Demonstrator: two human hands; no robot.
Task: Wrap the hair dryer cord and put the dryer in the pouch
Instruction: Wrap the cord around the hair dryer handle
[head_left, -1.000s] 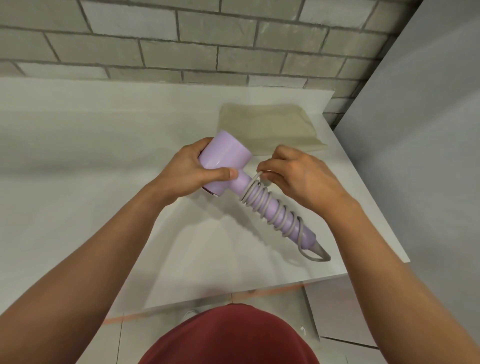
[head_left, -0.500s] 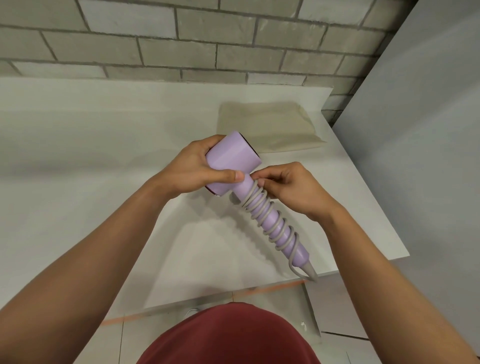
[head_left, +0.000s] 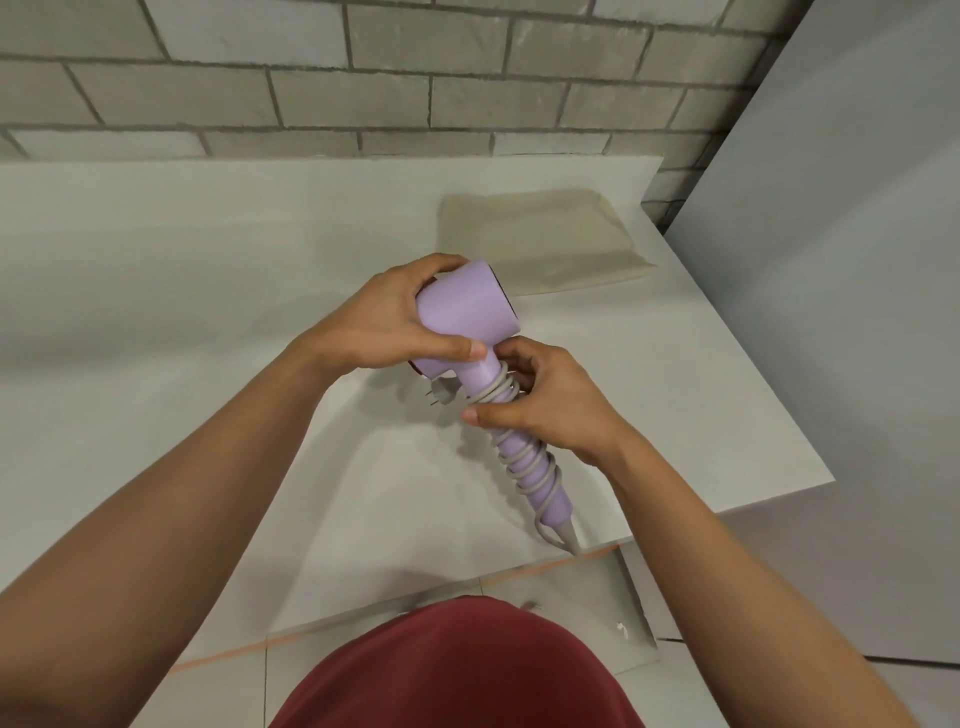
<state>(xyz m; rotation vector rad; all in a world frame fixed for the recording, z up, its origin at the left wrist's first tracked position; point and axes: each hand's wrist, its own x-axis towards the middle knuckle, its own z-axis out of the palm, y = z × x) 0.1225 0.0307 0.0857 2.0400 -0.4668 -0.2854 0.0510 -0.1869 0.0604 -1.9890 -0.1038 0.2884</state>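
Right hand now clamps the wrapped cord against the handle, plug poking out left. Left hand grips the dryer by its head, over the table, pouch lying just beyond.

I log rear wall: grey brick, pale mortar joints | white table butted against it, matte top, soft shadows | smooth grey panel at right | floor: pale tile, thin orange line across it | light even, diffuse
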